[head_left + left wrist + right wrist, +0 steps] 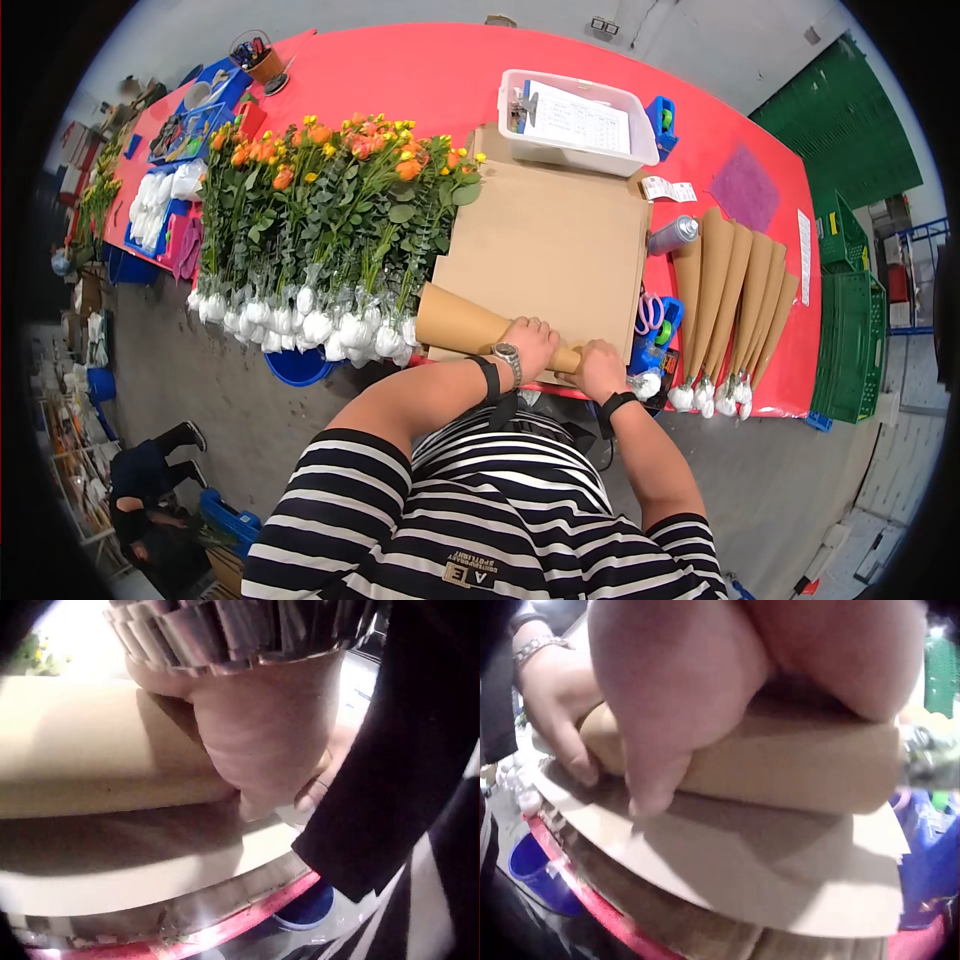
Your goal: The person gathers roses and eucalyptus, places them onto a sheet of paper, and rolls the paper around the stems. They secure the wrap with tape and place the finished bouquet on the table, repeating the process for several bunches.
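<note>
A brown kraft paper cone [455, 318] lies on a stack of flat paper sheets [545, 230], its wide mouth to the left. My left hand [530, 345], with a metal watch at the wrist, grips the cone around its middle. Closer to the narrow end, my right hand [600, 370] holds the rolled paper, thumb on the near side in the right wrist view. Past that end a white-wrapped stem tip [645, 384] sticks out, with clear plastic [930, 757] around it. Whatever lies inside the cone is hidden.
Orange and yellow bouquets [330, 200] with white-wrapped stem ends lie to the left. Several finished paper cones [745, 290] stand at the right, beside a spray can [673, 235], pink scissors [649, 312] and a blue tape dispenser [660, 340]. Behind is a plastic bin [590, 155].
</note>
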Tool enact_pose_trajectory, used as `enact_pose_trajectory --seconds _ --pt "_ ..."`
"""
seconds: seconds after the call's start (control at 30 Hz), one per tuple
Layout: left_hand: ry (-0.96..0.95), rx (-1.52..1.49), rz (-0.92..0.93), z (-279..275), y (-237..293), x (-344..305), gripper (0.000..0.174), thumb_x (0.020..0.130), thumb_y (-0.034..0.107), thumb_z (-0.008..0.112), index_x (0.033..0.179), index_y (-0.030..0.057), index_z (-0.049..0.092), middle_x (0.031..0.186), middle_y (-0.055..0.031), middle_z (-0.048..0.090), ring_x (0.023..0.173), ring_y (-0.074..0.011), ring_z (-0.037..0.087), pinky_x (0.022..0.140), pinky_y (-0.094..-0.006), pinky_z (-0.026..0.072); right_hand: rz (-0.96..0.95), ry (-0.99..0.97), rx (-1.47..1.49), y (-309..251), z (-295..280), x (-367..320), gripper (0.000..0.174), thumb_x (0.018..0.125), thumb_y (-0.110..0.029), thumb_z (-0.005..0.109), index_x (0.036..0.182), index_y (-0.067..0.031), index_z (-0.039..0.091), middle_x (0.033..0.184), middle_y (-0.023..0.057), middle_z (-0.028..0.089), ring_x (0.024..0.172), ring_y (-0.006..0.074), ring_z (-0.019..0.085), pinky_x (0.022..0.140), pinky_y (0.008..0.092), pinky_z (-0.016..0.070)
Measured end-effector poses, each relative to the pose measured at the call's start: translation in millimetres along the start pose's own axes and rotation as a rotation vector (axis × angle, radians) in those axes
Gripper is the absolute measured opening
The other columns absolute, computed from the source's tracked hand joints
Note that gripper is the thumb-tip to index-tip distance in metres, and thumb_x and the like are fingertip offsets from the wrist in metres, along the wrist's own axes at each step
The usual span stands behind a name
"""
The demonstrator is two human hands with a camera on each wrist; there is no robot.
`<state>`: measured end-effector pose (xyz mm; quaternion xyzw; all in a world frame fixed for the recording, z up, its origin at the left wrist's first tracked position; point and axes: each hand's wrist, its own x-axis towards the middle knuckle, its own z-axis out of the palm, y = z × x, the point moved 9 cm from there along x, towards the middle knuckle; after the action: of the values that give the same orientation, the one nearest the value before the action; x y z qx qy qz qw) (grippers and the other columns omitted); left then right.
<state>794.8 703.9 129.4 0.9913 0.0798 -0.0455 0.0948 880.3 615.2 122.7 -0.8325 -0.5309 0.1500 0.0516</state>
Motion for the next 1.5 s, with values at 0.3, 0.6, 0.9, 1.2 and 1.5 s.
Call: enact_pose_trajectory --seconds 0.3,0.6,0.9,1.2,1.5 --pt "-0.598 -0.303 -0.038 20.9 -11.4 -3.4 0.040 0.078 0.028 0.073 0.112 0.0077 0.075 0.109 -0.0174 0.076 0.100 -0.0318 0.074 0.085 -0.0453 0.0586 -0.036 0.139 -0.144 -6.3 -6.6 -7.3 0.035 0.069 -0.032 0.088 0.089 -0.0093 0.071 0.081 0.0126 0.066 0.082 0.0351 0.068 0.076 0.0460 0.0558" --pt "-0.804 -0.513 0.021 7.0 -1.8 -12.7 0.052 0.065 0.046 0.082 0.094 0.0029 0.079 0.097 -0.0164 0.077 0.089 -0.0315 0.074 0.080 -0.0427 0.0587 0.014 0.045 -0.016 -20.3 -22.9 -29.0 0.033 0.071 -0.029 0.087 0.092 -0.0081 0.072 0.088 0.0146 0.068 0.087 0.0362 0.069 0.077 0.0475 0.0559" --pt "-0.425 -0.053 0.178 -34.4 18.8 -0.5 0.056 0.067 0.050 0.085 0.100 0.0059 0.078 0.097 -0.0164 0.077 0.095 -0.0324 0.074 0.081 -0.0436 0.0589 0.133 -0.293 0.360 -11.2 -5.6 -42.2 0.051 0.070 -0.040 0.089 0.100 -0.0021 0.071 0.092 0.0204 0.072 0.091 0.0428 0.069 0.079 0.0467 0.0553" --pt "-0.636 -0.131 0.111 -37.1 24.3 3.4 0.064 0.066 0.053 0.086 0.103 0.0020 0.077 0.099 -0.0181 0.077 0.094 -0.0329 0.074 0.083 -0.0447 0.0586 0.096 -0.192 0.185 -6.5 -14.8 -40.0 0.031 0.063 -0.020 0.087 0.079 -0.0081 0.062 0.082 0.0132 0.065 0.080 0.0340 0.067 0.066 0.0467 0.0528" --pt "-0.763 -0.208 0.058 -52.0 32.2 5.2 0.048 0.071 0.041 0.083 0.103 0.0056 0.077 0.099 -0.0151 0.077 0.097 -0.0312 0.075 0.084 -0.0427 0.0583 0.025 0.271 0.047 -5.8 -49.8 -49.0 0.039 0.066 -0.030 0.090 0.088 -0.0052 0.069 0.088 0.0174 0.070 0.084 0.0382 0.070 0.074 0.0478 0.0564"
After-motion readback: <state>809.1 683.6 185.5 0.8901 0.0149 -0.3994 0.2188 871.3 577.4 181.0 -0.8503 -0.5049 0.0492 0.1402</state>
